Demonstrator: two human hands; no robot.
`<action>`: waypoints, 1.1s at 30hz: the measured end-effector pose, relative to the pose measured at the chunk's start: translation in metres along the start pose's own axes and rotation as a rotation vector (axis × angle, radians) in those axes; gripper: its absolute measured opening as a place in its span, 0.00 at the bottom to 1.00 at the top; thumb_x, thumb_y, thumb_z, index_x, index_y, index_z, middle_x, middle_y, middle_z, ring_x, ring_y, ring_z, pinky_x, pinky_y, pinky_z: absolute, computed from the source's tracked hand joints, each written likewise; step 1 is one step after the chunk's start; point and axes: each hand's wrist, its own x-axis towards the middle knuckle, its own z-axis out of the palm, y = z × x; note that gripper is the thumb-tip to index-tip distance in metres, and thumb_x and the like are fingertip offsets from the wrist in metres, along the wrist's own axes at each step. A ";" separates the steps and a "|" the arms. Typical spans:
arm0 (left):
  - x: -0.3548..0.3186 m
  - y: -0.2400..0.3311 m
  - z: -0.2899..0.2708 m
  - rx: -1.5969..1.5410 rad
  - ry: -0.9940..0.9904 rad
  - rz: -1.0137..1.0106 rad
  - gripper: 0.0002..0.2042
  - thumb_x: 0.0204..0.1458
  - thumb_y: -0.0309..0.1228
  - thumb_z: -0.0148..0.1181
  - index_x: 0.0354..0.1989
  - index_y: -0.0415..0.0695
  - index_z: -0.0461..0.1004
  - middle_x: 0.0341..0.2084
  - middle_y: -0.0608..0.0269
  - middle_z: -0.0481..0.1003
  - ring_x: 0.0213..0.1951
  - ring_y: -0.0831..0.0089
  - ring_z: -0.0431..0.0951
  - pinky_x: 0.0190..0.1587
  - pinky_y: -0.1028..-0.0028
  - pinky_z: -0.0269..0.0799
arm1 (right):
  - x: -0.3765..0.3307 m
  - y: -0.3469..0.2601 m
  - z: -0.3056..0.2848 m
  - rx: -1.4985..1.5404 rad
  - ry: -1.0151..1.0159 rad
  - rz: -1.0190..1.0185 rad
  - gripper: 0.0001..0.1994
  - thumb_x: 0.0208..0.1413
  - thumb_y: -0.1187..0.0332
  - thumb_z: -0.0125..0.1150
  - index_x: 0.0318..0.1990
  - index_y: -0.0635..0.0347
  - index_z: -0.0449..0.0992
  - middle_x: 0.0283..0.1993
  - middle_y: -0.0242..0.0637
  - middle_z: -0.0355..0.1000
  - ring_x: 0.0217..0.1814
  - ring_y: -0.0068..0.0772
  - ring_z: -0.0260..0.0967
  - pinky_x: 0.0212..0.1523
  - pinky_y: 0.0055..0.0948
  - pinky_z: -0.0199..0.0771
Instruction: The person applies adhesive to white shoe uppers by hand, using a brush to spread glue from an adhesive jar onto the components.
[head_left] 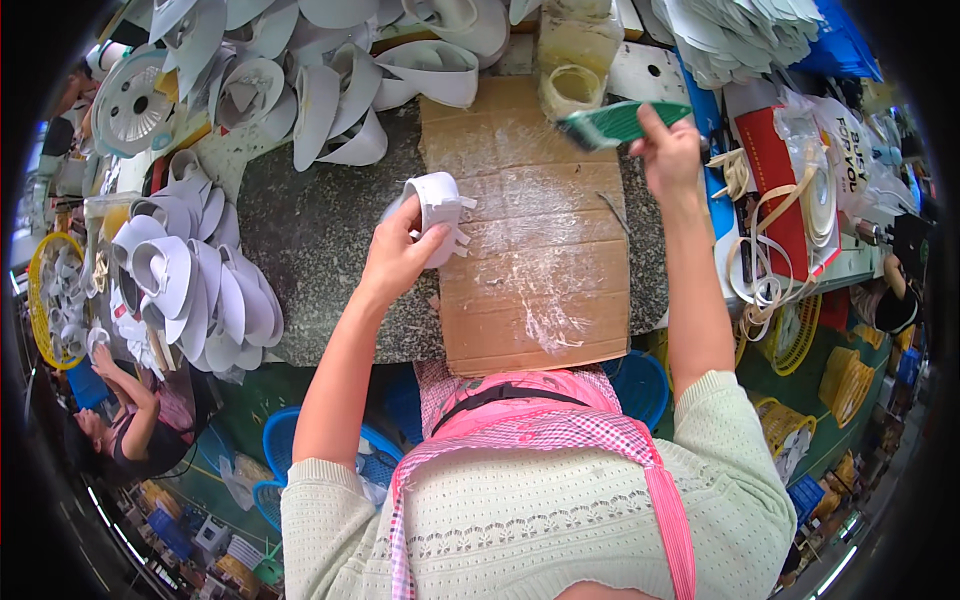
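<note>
1. Cardboard (540,320): white-smeared; room to move between your hands.
2. Your left hand (395,255): fingers clamped on white piece (438,205) at cardboard's left edge; looks mid-work.
3. Your right hand (668,152): fingers clamped on green tool (618,124), near yellowed pot (590,45).
4. White stacks (185,270) left, ahead; can't tell done from pending.

One round fan (138,104) with pale grille, upper left; one yellow basket (36,300) of small pieces below, near a co-worker (140,442) in a dark top. One red box (762,165), right, coiled cream tape (823,212) beside it. Blue baskets (642,390), low, over green floor (238,398).
</note>
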 end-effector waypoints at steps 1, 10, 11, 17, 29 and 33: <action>-0.002 0.000 -0.001 -0.146 -0.079 -0.020 0.17 0.49 0.31 0.53 0.47 0.39 0.67 0.31 0.63 0.73 0.33 0.80 0.71 0.36 0.76 0.67 | -0.017 0.000 0.016 0.057 -0.030 0.021 0.07 0.46 0.68 0.62 0.26 0.62 0.73 0.22 0.33 0.71 0.14 0.20 0.64 0.14 0.16 0.62; -0.027 0.052 -0.002 -0.669 -0.201 -0.201 0.59 0.25 0.78 0.12 0.55 0.40 0.59 0.46 0.58 0.68 0.48 0.70 0.67 0.50 0.71 0.60 | -0.055 -0.017 0.087 -0.030 -0.625 -0.141 0.04 0.44 0.81 0.58 0.29 0.66 0.75 0.31 0.38 0.72 0.31 0.24 0.67 0.30 0.19 0.67; -0.030 0.052 -0.001 -0.738 -0.167 -0.240 0.58 0.26 0.78 0.14 0.54 0.38 0.60 0.47 0.56 0.68 0.48 0.69 0.68 0.50 0.70 0.61 | -0.051 -0.019 0.080 -0.018 -0.744 -0.143 0.05 0.43 0.82 0.58 0.29 0.65 0.74 0.30 0.34 0.72 0.30 0.21 0.66 0.30 0.18 0.66; -0.030 0.060 -0.015 -0.863 -0.170 -0.293 0.58 0.27 0.77 0.13 0.53 0.38 0.62 0.41 0.58 0.70 0.45 0.70 0.69 0.50 0.71 0.59 | -0.038 -0.049 0.111 -0.029 -0.759 -0.281 0.06 0.39 0.85 0.56 0.27 0.68 0.75 0.28 0.40 0.72 0.30 0.27 0.69 0.31 0.22 0.68; -0.030 0.072 -0.022 -1.098 -0.063 -0.224 0.56 0.30 0.76 0.17 0.55 0.36 0.57 0.48 0.55 0.65 0.48 0.66 0.66 0.53 0.67 0.57 | -0.051 -0.032 0.117 0.054 -0.927 -0.234 0.05 0.41 0.81 0.61 0.28 0.65 0.75 0.27 0.33 0.71 0.30 0.21 0.67 0.31 0.20 0.67; -0.031 0.068 -0.021 -1.107 -0.049 -0.210 0.55 0.32 0.76 0.17 0.57 0.37 0.54 0.51 0.55 0.62 0.53 0.66 0.61 0.56 0.65 0.53 | -0.064 -0.032 0.119 0.131 -0.818 -0.181 0.05 0.41 0.80 0.61 0.29 0.63 0.75 0.27 0.33 0.72 0.29 0.22 0.68 0.30 0.20 0.67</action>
